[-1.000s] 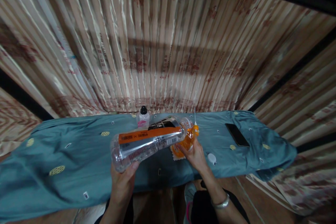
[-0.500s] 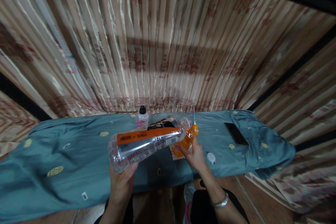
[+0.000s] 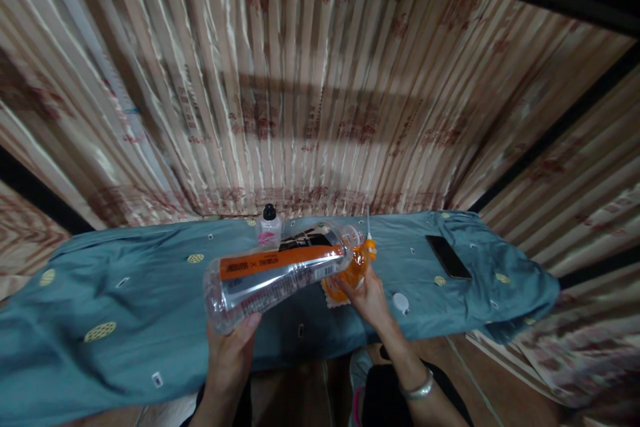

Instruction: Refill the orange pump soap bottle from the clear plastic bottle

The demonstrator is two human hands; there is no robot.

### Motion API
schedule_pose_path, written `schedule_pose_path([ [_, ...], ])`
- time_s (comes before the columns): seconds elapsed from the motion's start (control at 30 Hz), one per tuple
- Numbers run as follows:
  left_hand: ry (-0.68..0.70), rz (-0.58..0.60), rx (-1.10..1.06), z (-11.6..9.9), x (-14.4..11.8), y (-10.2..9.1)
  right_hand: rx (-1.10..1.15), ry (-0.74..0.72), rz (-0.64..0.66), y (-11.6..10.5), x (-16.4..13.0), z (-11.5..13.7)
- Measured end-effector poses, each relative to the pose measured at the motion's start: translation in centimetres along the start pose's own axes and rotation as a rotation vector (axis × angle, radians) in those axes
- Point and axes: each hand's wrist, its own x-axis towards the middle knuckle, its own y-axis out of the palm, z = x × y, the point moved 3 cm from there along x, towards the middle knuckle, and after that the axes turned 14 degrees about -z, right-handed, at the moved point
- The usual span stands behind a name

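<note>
My left hand (image 3: 233,347) grips the base end of a large clear plastic bottle (image 3: 280,280) with an orange and silver label. The bottle lies nearly level, its neck end pointing right. My right hand (image 3: 367,297) is wrapped round a see-through orange container (image 3: 357,267), low over the cloth. The bottle's neck meets the container's top, and I cannot tell whether liquid flows. A small orange figure with a thin pale stick (image 3: 371,247) stands at the container's far side. Under the container shows an orange item with a scalloped pale edge (image 3: 334,297), partly hidden.
A teal cloth (image 3: 150,293) with yellow patterns covers the long surface. Behind the large bottle stands a small clear bottle with a black cap (image 3: 269,227). To the right lie a round white lid (image 3: 401,302) and a dark phone (image 3: 448,256). Pleated curtains (image 3: 310,93) hang behind.
The whole view has shifted very slightly. Both hands keep their grips, and the large bottle stays tilted against the orange container.
</note>
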Motion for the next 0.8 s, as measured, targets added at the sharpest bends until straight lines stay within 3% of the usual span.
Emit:
schedule_pose_path([
  [0.57, -0.015, 0.05, 0.025, -0.9, -0.6, 1.1, 0.019, 0.015, -0.002, 0.0, 0.0, 0.2],
  [0.8, -0.045, 0.012, 0.047, -0.9, -0.8, 1.0, 0.015, 0.024, 0.014, 0.0, 0.1, 0.3],
])
